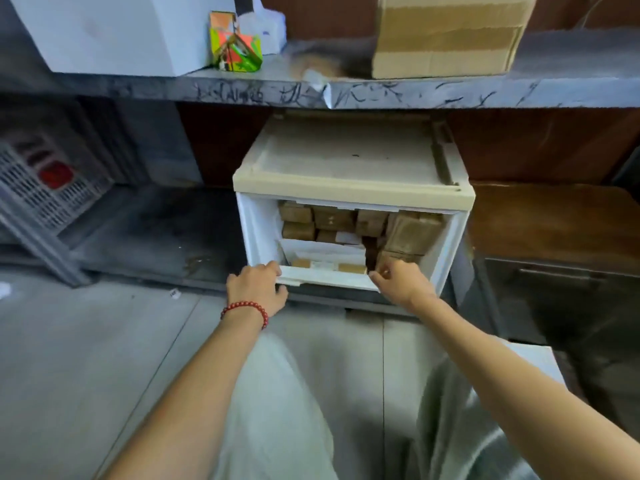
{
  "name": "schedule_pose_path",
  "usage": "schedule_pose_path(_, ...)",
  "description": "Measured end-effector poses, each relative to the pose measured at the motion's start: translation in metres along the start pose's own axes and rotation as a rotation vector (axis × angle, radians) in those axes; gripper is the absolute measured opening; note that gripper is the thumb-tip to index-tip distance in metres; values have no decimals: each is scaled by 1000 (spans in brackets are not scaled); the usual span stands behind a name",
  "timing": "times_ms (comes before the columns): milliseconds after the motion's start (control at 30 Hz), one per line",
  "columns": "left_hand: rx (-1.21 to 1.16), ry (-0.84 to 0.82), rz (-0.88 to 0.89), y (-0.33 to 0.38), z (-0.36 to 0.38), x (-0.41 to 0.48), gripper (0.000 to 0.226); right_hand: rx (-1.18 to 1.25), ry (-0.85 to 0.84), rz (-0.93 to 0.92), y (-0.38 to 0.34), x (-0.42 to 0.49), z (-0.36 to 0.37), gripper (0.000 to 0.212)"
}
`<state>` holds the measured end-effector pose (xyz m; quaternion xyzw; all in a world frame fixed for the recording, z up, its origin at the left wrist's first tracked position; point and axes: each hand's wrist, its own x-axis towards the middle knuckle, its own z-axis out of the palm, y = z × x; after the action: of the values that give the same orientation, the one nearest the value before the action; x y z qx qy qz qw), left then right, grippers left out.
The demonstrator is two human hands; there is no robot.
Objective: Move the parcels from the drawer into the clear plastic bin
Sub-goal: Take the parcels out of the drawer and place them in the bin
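**Drawer barely open, 0 parcels out**

Both hands are on the front lip of the drawer (325,277). L hand (256,289): fingers curled over the lip at its left end. R hand (398,282): fingers bunched, pinching the lip at the right end. Parcels (332,220) are mostly brown taped pkgs w/ a white flat one in front, packed tight inside the white unit (353,192) under the shelf (381,95). None are in my hands. I can't make out the clear bin for sure; the pale edge (533,355) by my R leg might be it. My read is that the task is at the very start: 0 moved, the whole stack left. The drawer needs to come out more before I can lift anything.
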<state>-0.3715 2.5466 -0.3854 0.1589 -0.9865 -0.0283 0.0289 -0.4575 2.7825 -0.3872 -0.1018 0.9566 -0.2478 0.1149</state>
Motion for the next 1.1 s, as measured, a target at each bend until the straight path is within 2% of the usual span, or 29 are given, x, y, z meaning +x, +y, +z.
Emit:
schedule_pose_path(100, -35, 14, -5, -7, 12, 16, 32, -84, -37, 39, 13, 9, 21, 29)
schedule_pose_path(267, 126, 11, 142, 3, 36, 53, 35, -210, -9, -67, 7, 45, 40, 30)
schedule_pose_path(400, 206, -29, 183, 11, 57, 88, 39, -255, -9, -91, 6, 77, 51, 29)
schedule_pose_path(633, 182, -80, 61, 25, 93, 133, 67, -213, 91, -52, 10, 129, 64, 47)
schedule_pose_path(767, 197, -112, 42, 16, 102, 147, 53, -249, 63, 31, 12, 140, 77, 51)
schedule_pose_path(867, 177, -74, 19, 13, 104, 152, 58, -225, 73, 63, 9, 147, 84, 54)
schedule_pose_path(933, 116, -91, 2, 19, 107, 152, 64, -208, 72, 80, 11, 150, 85, 50)
schedule_pose_path(1033, 67, -106, -2, 25, 111, 151, 71, -169, 75, 71, 16, 152, 86, 31)
schedule_pose_path(1100, 23, -48, -4, 25, 108, 152, 66, -127, 91, 60, 19, 150, 84, 24)
